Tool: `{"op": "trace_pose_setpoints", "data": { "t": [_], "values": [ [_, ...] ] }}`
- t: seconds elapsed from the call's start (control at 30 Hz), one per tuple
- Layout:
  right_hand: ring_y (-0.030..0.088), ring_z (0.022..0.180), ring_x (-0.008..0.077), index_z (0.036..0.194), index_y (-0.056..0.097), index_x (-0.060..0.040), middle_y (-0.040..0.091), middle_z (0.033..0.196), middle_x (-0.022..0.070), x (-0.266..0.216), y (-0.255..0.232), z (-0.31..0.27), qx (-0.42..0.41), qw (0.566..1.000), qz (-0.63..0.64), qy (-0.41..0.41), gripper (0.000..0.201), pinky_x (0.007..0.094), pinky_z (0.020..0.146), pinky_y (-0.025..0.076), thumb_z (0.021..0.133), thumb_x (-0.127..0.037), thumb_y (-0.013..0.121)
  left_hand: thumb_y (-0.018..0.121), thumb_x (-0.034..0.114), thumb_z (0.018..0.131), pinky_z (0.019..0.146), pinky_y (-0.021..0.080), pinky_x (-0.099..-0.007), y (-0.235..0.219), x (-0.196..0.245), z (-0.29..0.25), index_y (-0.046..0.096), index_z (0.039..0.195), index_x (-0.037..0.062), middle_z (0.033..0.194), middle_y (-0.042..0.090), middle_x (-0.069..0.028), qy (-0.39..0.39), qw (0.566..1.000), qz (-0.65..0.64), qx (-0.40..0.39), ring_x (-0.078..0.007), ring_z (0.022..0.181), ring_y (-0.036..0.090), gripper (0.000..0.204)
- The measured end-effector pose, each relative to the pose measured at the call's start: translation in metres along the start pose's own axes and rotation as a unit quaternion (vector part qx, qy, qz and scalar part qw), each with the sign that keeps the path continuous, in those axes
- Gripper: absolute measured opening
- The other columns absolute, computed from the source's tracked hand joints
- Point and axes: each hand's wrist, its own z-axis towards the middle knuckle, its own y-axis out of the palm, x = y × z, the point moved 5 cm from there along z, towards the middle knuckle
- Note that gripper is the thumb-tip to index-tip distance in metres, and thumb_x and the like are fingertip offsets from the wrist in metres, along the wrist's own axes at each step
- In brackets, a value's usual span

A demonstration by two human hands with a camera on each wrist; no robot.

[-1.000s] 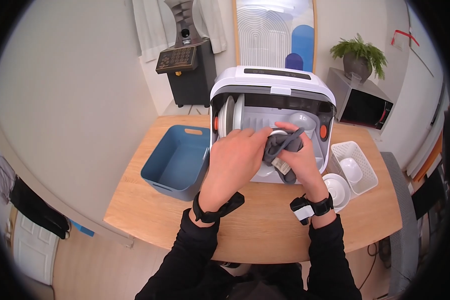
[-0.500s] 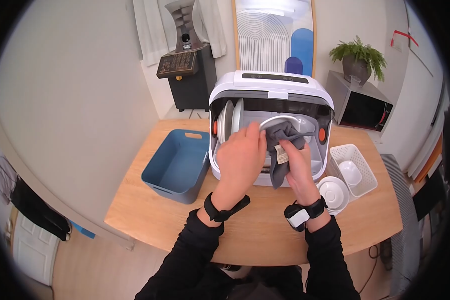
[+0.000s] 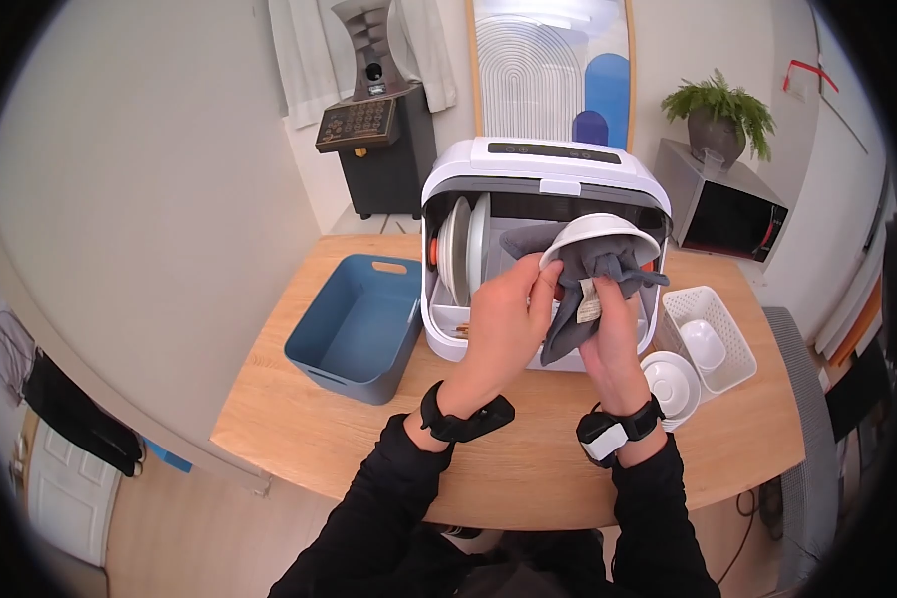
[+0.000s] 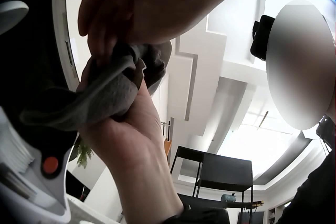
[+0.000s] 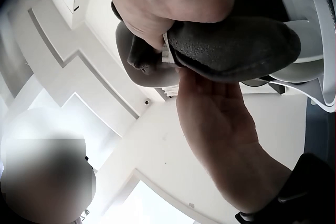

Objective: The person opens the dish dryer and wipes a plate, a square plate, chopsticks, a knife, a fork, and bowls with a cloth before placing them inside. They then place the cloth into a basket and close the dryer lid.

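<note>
A white bowl [image 3: 608,225] is held tilted in front of the white dish cabinet [image 3: 558,159], its opening toward me. My left hand [image 3: 503,317] pinches the bowl's left rim between thumb and fingers. My right hand [image 3: 616,337] grips a grey cloth [image 3: 566,334] with a pale label, the thumb pressing the cloth inside the bowl. Part of the cloth hangs below the bowl; another fold shows behind its left side. In the left wrist view, the cloth [image 4: 107,95] lies bunched between both hands. The right wrist view shows the cloth [image 5: 231,48] wrapped over the bowl's edge.
White plates [image 3: 455,249] stand upright in the cabinet's left side. A blue bin [image 3: 354,319] sits left on the wooden table [image 3: 508,468]. At right are stacked white dishes [image 3: 672,387] and a white basket [image 3: 732,344] holding a small bowl. A microwave [image 3: 727,209] stands behind.
The bowl has come up out of the cabinet's front and turned its opening toward me, with the cloth now spread inside it. Both hands have shifted slightly right with it.
</note>
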Motion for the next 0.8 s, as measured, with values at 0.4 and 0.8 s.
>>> {"op": "trace_pose_setpoints", "data": {
  "t": [0.4, 0.8],
  "values": [
    [0.059, 0.11, 0.0195, 0.124, 0.059, -0.0059, 0.062, 0.118, 0.0087, -0.046, 0.019, -0.011, -0.074, 0.799, -0.471, -0.367, 0.053, 0.0298, 0.096, 0.044, 0.073, 0.006, 0.067, 0.063, 0.003, 0.08, 0.099, 0.036, -0.0503, -0.017, 0.019, -0.003, 0.058, 0.121, 0.0095, 0.089, 0.067, -0.0051, 0.163, 0.936, 0.308, 0.056, -0.0228, 0.083, 0.061, 0.042],
    [0.057, 0.112, 0.0179, 0.124, 0.058, -0.0037, 0.061, 0.12, 0.0088, -0.029, 0.008, 0.0, -0.033, 0.934, -0.285, -0.212, 0.049, 0.0312, 0.099, 0.043, 0.077, 0.001, 0.069, 0.056, 0.011, 0.093, 0.094, 0.038, -0.045, -0.003, -0.01, 0.003, 0.063, 0.113, 0.0069, 0.081, 0.068, -0.0066, -0.022, 0.998, 0.02, -0.063, -0.0248, 0.071, 0.063, 0.021]
  ]
}}
